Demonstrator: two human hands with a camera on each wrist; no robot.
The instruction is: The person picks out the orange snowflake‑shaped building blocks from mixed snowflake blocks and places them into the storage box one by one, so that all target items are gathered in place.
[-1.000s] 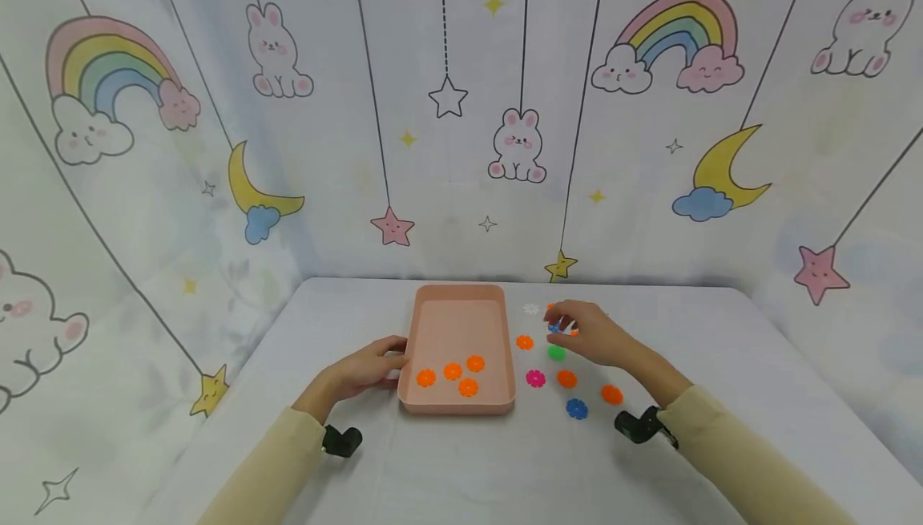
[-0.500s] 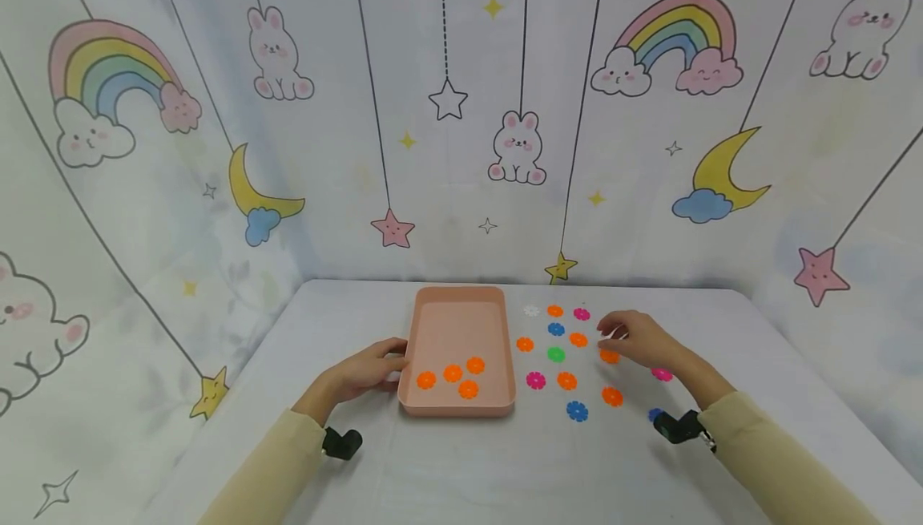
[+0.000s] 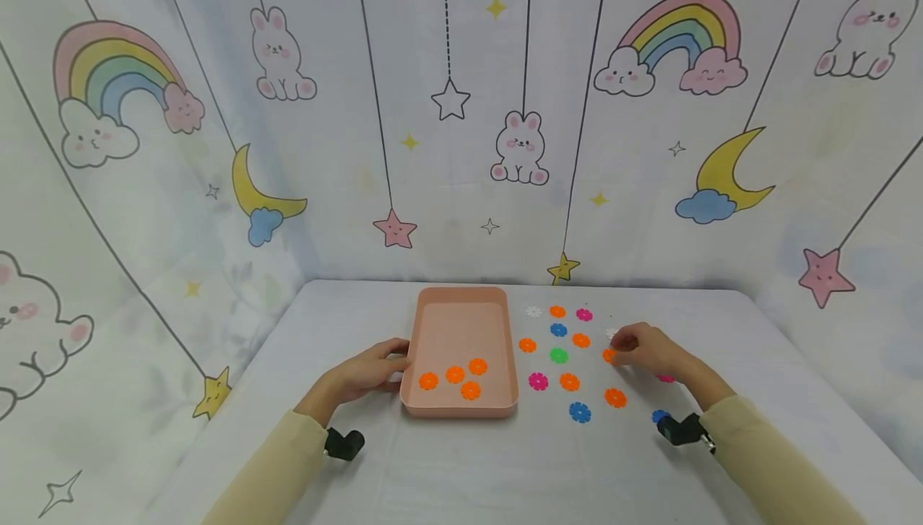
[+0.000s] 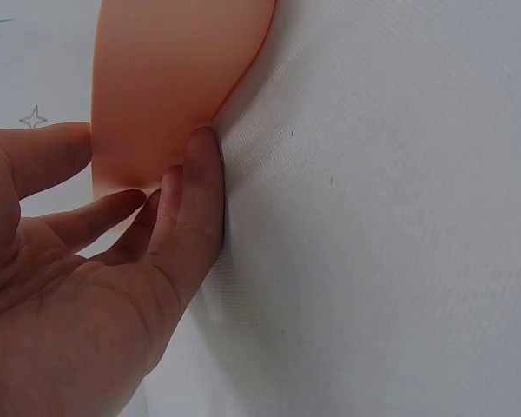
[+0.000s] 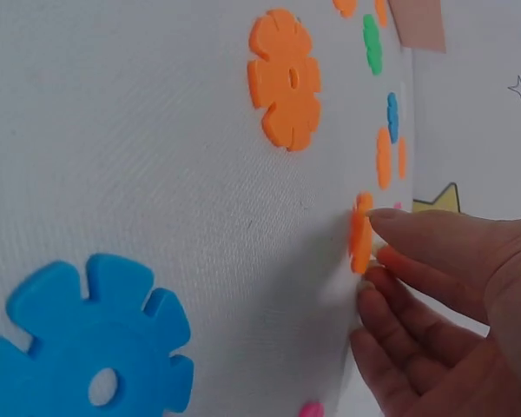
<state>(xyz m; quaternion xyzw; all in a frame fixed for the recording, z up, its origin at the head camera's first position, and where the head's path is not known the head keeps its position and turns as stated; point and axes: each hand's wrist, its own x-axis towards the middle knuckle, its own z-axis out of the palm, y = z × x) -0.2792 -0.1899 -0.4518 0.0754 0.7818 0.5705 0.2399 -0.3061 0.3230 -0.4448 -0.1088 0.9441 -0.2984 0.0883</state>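
My left hand point(image 3: 371, 366) holds the left side of a shallow pink tray point(image 3: 465, 325); in the left wrist view the thumb meets its edge and the fingers lie along its wall point(image 4: 178, 78). Several orange interlocking discs point(image 3: 470, 390) with notched, flower-like rims lie in the tray's near half. Right of the tray, my right hand point(image 3: 646, 350) pinches another orange interlocking disc point(image 5: 361, 233) at the table, thumb on one side and a finger behind it. A white disc point(image 3: 611, 333) peeks out just beyond the fingertips.
Loose discs lie spread right of the tray, among them a green one point(image 3: 558, 356), a pink one point(image 3: 538, 381) and a blue one point(image 3: 580, 412). Another blue disc point(image 3: 659, 417) sits by the right wrist's camera. A patterned curtain point(image 3: 461, 156) hangs behind the white table point(image 3: 433, 469).
My right hand has moved right from the blue disc at the back to an orange disc, its fingers closing there. The left hand has stayed at the tray.
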